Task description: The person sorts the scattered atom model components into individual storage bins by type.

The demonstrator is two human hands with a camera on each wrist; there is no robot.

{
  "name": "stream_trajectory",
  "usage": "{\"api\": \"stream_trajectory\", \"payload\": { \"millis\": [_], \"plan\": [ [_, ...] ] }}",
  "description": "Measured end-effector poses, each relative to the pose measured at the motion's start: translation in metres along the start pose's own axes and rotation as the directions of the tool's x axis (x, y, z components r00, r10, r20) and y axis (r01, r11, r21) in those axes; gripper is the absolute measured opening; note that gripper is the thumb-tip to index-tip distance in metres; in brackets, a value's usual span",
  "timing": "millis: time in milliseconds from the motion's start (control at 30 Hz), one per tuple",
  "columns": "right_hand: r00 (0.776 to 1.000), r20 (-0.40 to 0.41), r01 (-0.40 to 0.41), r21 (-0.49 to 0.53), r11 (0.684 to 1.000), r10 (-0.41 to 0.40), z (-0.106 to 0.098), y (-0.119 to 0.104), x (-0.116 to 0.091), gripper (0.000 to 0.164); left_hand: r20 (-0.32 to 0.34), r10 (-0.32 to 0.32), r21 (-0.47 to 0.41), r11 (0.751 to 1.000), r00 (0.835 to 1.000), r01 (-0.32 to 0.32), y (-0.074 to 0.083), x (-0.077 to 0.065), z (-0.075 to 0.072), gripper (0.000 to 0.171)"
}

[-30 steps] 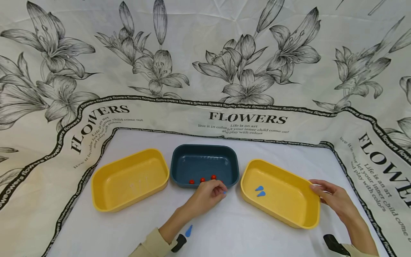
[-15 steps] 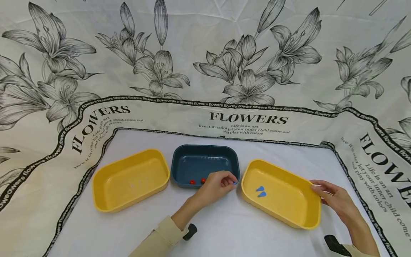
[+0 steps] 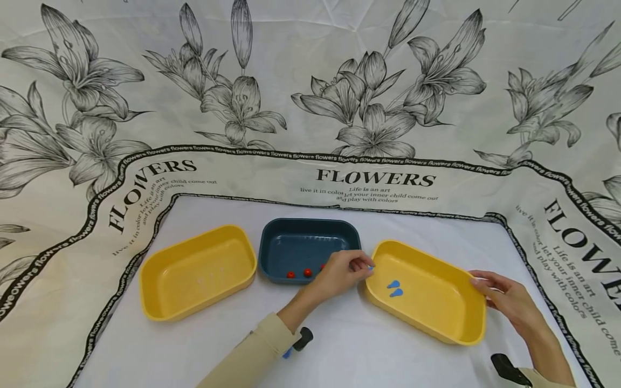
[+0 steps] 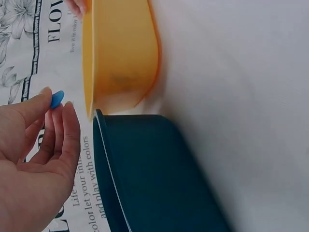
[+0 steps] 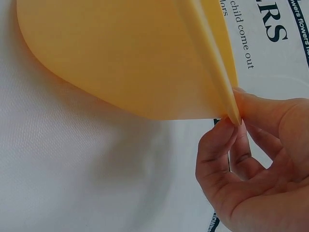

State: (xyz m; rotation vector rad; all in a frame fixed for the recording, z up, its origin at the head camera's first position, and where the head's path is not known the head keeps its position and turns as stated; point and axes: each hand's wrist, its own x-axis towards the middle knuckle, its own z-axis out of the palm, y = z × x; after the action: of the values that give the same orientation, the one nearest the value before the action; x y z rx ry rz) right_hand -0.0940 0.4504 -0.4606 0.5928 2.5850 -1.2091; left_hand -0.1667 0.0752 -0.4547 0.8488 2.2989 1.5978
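My left hand (image 3: 342, 274) pinches a small blue drop-shaped piece (image 4: 57, 99) between thumb and fingertip, most of it covered. In the head view that hand is at the left end of the right yellow tray (image 3: 432, 307), in front of the dark blue tray's right corner. Two blue drop-shaped pieces (image 3: 395, 292) lie inside the right yellow tray. My right hand (image 3: 509, 302) grips that tray's far right rim, thumb on one side and fingers on the other, as the right wrist view shows (image 5: 260, 159).
Several red beads (image 3: 308, 273) sit in the dark blue tray (image 3: 310, 223), partly behind the left hand. A left yellow tray (image 3: 165, 312) holds small clear pieces. Another blue piece (image 3: 287, 353) lies on the white cloth, partly hidden by the left wrist strap.
My left hand has moved right and slightly away, carrying the blue drop-shaped piece from in front of the dark blue tray to the right yellow tray's rim. The right hand stays put.
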Motion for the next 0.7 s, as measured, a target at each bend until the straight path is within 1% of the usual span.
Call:
{"api": "stream_trajectory", "payload": {
  "millis": [300, 400, 700],
  "plan": [
    [1.0, -0.009, 0.004, -0.005, 1.0, -0.004, 0.002, 0.004, 0.002, 0.069, 0.045, -0.012, -0.035, 0.999, 0.999, 0.013, 0.006, 0.017, 0.02, 0.011],
    [1.0, -0.007, 0.005, -0.001, 1.0, -0.005, 0.002, 0.003, 0.002, 0.069, 0.057, -0.011, -0.029, 0.999, 0.998, 0.013, 0.008, 0.021, 0.026, 0.011],
    [1.0, -0.003, 0.001, -0.009, 1.0, -0.001, 0.0, 0.002, 0.002, 0.071, 0.1, -0.02, 0.026, 1.0, 0.995, 0.017, 0.011, 0.032, 0.044, 0.01]
  ]
}}
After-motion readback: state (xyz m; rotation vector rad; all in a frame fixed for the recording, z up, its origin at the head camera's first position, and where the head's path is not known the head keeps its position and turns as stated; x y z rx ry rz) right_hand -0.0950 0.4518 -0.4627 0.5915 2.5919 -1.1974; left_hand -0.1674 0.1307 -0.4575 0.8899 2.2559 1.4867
